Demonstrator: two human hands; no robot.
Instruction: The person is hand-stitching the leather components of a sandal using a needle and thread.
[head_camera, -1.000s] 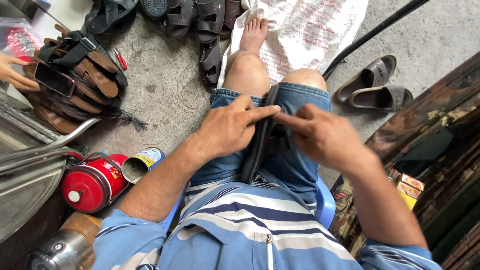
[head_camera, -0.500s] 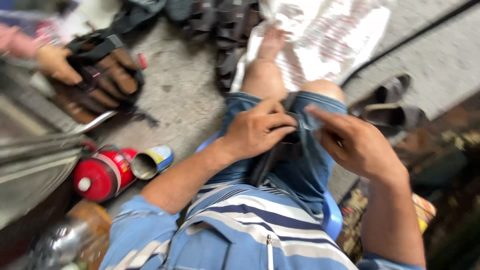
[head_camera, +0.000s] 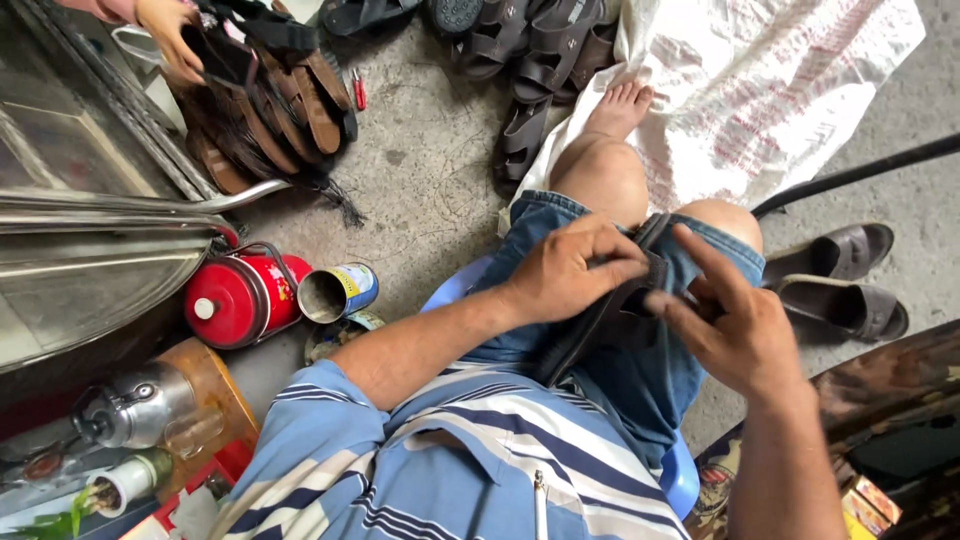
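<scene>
Black strap (head_camera: 600, 315) (one), left hand (head_camera: 565, 272), right hand (head_camera: 735, 330) gripping

A: From where was the scene viewed?

B: It was viewed from one camera worn on the head, tilted steeply down over the striped shirt (head_camera: 480, 450) and lap.

A: How near was it held?

B: Close. The left hand (head_camera: 565, 270) and right hand (head_camera: 735, 325) were seen near the centre of the frame, on a dark strap (head_camera: 600, 320).

A: What was taken in at the edges?

B: The concrete floor (head_camera: 420, 170) ahead, a red flask (head_camera: 235, 298) at the left, and grey sandals (head_camera: 840, 275) at the right. No second view was provided.
</scene>
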